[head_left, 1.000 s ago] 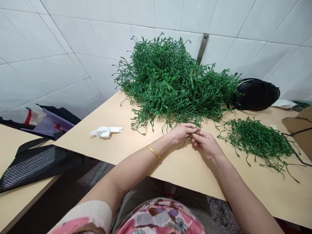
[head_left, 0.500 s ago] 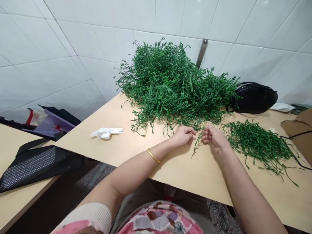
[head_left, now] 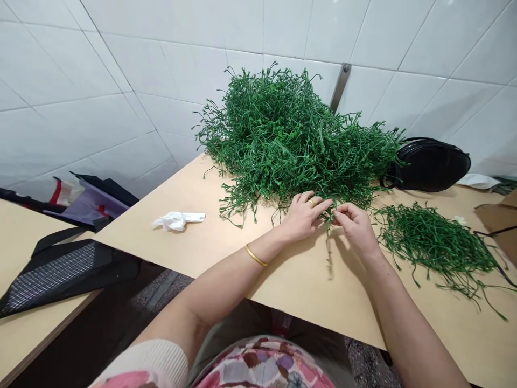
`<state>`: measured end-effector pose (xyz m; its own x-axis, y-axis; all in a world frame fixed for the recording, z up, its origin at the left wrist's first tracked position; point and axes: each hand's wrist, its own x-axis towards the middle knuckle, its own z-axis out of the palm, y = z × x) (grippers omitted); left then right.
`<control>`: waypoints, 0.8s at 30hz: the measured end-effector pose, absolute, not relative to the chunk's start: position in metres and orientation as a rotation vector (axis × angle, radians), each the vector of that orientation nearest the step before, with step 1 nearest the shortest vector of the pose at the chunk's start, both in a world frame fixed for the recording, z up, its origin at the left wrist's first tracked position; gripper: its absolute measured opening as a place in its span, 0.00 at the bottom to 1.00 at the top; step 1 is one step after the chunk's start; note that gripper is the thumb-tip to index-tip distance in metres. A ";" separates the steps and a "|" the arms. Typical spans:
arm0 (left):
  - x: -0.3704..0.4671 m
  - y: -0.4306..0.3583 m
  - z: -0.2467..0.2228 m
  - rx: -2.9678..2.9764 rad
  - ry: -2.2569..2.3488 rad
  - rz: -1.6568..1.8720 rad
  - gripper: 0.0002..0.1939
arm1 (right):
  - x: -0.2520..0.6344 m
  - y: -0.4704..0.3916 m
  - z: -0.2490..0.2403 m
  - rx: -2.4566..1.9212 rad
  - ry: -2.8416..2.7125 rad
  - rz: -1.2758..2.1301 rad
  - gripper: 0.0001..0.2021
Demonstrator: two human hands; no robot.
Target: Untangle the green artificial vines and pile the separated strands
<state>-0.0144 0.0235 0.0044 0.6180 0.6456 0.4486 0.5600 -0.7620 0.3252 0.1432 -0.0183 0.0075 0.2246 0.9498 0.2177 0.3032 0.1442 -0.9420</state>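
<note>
From the head view, a large pile [head_left: 291, 134] of thin green strands, apparently plastic, rises in a springy tangle at the back of the pale, smooth bench [head_left: 299, 283], each strand wiry and many tipped with small buds. Of the two hands, the right hand [head_left: 357, 229] has thumb and forefinger pinched on the upper part of a single green strand [head_left: 329, 250], which trails down toward the wearer just in front of the big pile. The left hand [head_left: 302, 218], with a gold ring, lies palm down with its fingers stretched to the pile's front fringe; its tips blend into the greenery, so I cannot tell whether they grip anything. A smaller, flatter pile [head_left: 436, 242] of similar strands sits to the right, near brown cardboard [head_left: 501, 223]. Behind it stands a rounded, glossy black bag [head_left: 434, 164]; crumpled white tissue [head_left: 173, 221] lies well to the left. Glazed white tiles [head_left: 194, 67] bound the back, while the bench's straight front edge slants beneath both forearms. Open surface stretches from the hands to that edge, and between tissue and left forearm; the gap between piles is narrow.
</note>
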 end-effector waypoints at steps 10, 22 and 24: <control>-0.026 0.038 0.013 2.513 1.611 0.867 0.14 | 0.169 -0.013 0.004 -1.015 -0.789 0.961 0.11; -0.006 -0.007 0.024 1.422 0.856 0.909 0.09 | 0.139 -0.039 0.008 -1.266 -1.764 0.431 0.07; -0.006 -0.012 0.020 1.336 0.893 1.004 0.05 | 0.138 -0.043 0.011 -1.297 -1.752 0.620 0.09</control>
